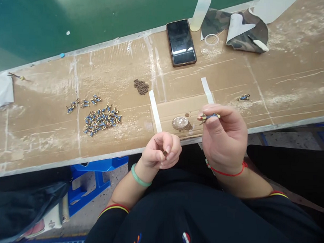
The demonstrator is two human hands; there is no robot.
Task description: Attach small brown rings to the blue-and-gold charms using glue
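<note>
My left hand [162, 151], a green bangle on its wrist, pinches a tiny brown piece [164, 153] at the table's front edge. Between the thumb and forefinger of my right hand [224, 134] is a small painted figurine [210, 117] in blue and cream; the fingers partly cover it. Just left of that hand, a round blob of clear, glue-like stuff [180, 123] sits on a taped cardboard sheet [166, 111]. Small brown pieces lie in a heap [141, 86] further back. Similar figurines form a pile [102, 120] to the left, and a single figurine [243, 97] lies to the right.
A phone [181, 42] lies at the back, next to a soft bottle of pale liquid [200, 13]. Near it are a clear ring [211, 39] and crumpled camouflage cloth [247, 30]. A green panel [102, 16] borders the far edge. A blue stool [98, 181] stands below.
</note>
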